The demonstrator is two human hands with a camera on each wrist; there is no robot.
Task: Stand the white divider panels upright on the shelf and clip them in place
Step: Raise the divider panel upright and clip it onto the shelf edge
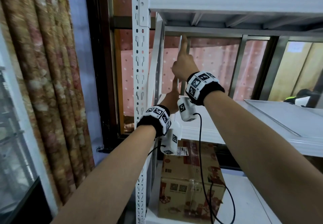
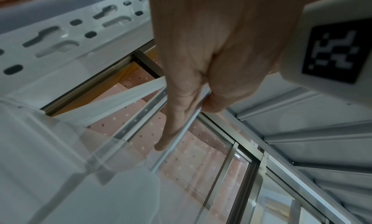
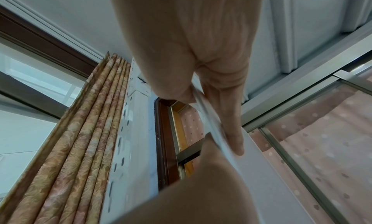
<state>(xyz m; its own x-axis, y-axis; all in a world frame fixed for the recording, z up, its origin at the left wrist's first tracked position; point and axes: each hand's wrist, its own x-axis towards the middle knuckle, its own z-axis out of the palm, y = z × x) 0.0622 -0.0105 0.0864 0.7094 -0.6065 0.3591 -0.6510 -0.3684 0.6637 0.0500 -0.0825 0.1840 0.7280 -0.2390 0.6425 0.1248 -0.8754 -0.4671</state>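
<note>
White divider panel shows only edge-on between hands.

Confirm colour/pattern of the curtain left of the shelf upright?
Gold-tan curtain with a swirled floral pattern; right wrist view shows it best.

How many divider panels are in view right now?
2: one divider panel upright, pinched by both hands; one flat panel lying on the shelf at right. More may be hidden.

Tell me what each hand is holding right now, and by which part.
Both hands pinch the front edge of one upright white divider panel: the right hand near its top, the left hand lower down.
</note>
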